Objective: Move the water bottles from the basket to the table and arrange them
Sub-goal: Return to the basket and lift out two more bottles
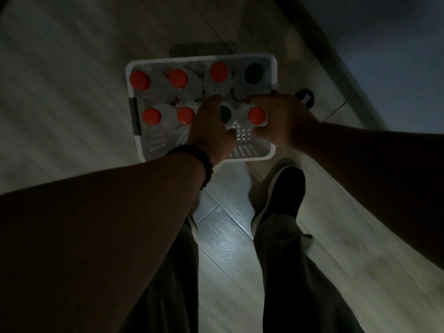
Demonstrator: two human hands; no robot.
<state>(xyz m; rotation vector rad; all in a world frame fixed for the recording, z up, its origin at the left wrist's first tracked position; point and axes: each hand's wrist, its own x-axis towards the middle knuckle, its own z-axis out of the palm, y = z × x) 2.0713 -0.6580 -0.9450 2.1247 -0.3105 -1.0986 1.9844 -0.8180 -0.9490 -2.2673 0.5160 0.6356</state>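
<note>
A white perforated basket (pixel 134 68) stands on the floor, seen from above in dim light. It holds several clear water bottles, most with red caps (pixel 140 80) and two with dark green caps (pixel 254 72). My left hand (pixel 209 123), with a dark bead bracelet on the wrist, wraps around the near green-capped bottle (pixel 225 114). My right hand (pixel 281 121) wraps around the near right red-capped bottle (pixel 257 115). Both bottles stand inside the basket.
The pale wood-grain floor (pixel 72 92) surrounds the basket. My legs and a dark shoe (pixel 286 188) stand just in front of it. A dark flat object (pixel 201 48) lies behind the basket; a small dark round thing (pixel 305 97) sits at its right.
</note>
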